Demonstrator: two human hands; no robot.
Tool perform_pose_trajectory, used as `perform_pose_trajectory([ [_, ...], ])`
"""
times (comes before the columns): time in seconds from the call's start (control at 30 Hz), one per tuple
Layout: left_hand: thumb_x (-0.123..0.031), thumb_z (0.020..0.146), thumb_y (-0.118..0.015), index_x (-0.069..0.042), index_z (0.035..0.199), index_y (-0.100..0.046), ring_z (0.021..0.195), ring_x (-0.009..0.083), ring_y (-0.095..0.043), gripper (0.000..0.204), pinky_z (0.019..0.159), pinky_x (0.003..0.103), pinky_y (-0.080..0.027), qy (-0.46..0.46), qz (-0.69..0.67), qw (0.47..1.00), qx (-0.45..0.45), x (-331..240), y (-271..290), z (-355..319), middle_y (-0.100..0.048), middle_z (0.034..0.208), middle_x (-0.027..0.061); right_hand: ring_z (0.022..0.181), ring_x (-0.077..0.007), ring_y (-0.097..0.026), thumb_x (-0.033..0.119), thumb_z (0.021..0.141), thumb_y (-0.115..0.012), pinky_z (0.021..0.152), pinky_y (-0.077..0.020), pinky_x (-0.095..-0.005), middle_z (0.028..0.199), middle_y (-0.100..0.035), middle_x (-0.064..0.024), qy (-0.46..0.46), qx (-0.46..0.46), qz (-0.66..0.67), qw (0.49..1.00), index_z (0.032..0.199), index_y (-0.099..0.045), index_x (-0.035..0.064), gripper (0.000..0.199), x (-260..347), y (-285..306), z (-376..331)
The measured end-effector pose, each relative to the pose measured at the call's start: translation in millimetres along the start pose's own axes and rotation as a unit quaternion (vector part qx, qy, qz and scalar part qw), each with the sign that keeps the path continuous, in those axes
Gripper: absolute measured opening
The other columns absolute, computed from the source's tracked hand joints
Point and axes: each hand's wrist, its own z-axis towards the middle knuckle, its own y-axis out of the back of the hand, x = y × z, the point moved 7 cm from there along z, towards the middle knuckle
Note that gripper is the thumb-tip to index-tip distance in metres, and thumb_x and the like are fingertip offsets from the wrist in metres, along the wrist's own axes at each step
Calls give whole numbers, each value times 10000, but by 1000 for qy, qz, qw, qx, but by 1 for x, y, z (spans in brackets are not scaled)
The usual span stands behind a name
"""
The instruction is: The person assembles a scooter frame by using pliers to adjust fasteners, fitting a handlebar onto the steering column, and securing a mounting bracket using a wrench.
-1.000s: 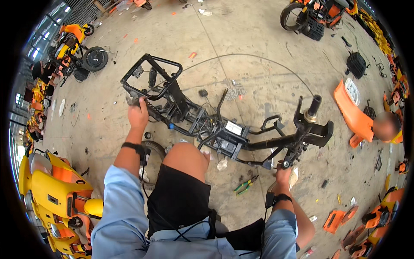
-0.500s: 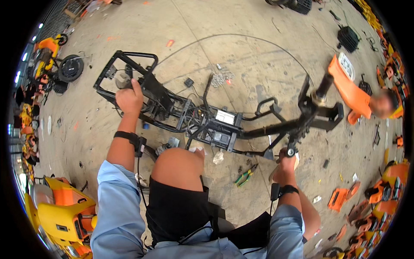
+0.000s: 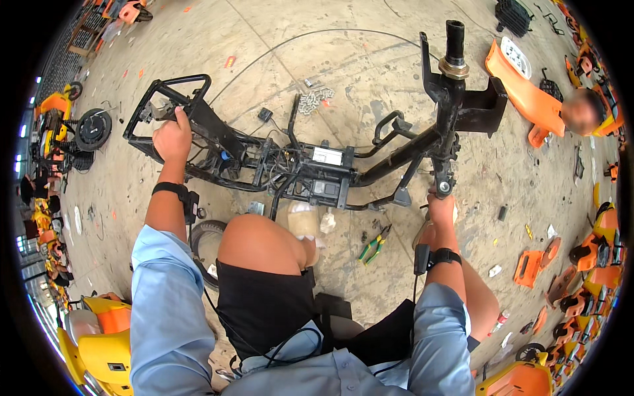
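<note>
A black bare scooter frame (image 3: 323,173) lies across the floor in front of me, its steering tube (image 3: 454,49) pointing up at the right. My left hand (image 3: 173,140) is closed round the side of the rear rack (image 3: 181,80), thumb upward; a grey metal piece (image 3: 157,109) shows just past it. At the front end, my right hand (image 3: 441,206) is closed below the round lug (image 3: 444,187) of the fork. The fingers of that hand are partly hidden. Wires and a black box with a white label (image 3: 327,156) sit in the frame's middle.
Pliers with green and yellow handles (image 3: 374,245) lie near my feet, and a chain (image 3: 314,100) beyond the frame. A long thin cable (image 3: 317,32) arcs behind. An orange panel (image 3: 522,86) is at right. Yellow body parts (image 3: 99,343) stand at lower left. A person is at far right.
The frame's front end has come up and now looks larger, with the steering tube more upright. Both hands have moved with it, the left one slightly leftward. My view has shifted too.
</note>
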Motion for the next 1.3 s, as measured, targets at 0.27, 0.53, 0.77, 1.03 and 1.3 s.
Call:
perform_pose_trajectory([
  [0.27,-463,1001,-416,57,557,-654,599,441,-608,724,689,516,-479,-20,32,997,-67,28,0,-45,-625,618,268,813,-273,-710,116,789,-653,712,-541,-391,844,-719,-150,1,9,2,1000,936,-704,10,189,-37,-11,-19],
  [0.53,-430,991,-451,38,491,-617,528,429,-575,705,691,491,-476,-34,-32,981,-190,64,22,-118,-583,528,247,943,-280,-663,140,866,-627,817,-506,-388,1000,-698,-115,83,65,-189,976,1069,-669,64,221,-73,-29,-53],
  [0.77,-447,1010,-412,53,495,-607,512,421,-548,744,698,491,-465,11,-5,997,-73,56,16,-111,-557,510,246,962,-313,-663,218,858,-680,846,-499,-404,1020,-698,-140,38,72,-88,993,1124,-645,57,313,-78,-22,-52],
  [1.03,-456,1011,-408,39,493,-615,486,407,-540,746,695,468,-467,-22,-3,996,-86,50,17,-98,-557,498,233,892,-350,-690,329,800,-717,764,-515,-432,919,-715,-189,-60,76,-65,993,1005,-668,5,386,-70,-23,-45],
  [1.3,-430,989,-455,26,485,-630,489,376,-557,701,735,447,-477,-35,2,996,-78,51,20,-104,-577,494,195,1008,-388,-678,362,792,-681,851,-512,-448,1015,-720,-214,-38,159,-92,982,1095,-690,63,425,-75,-16,-54],
])
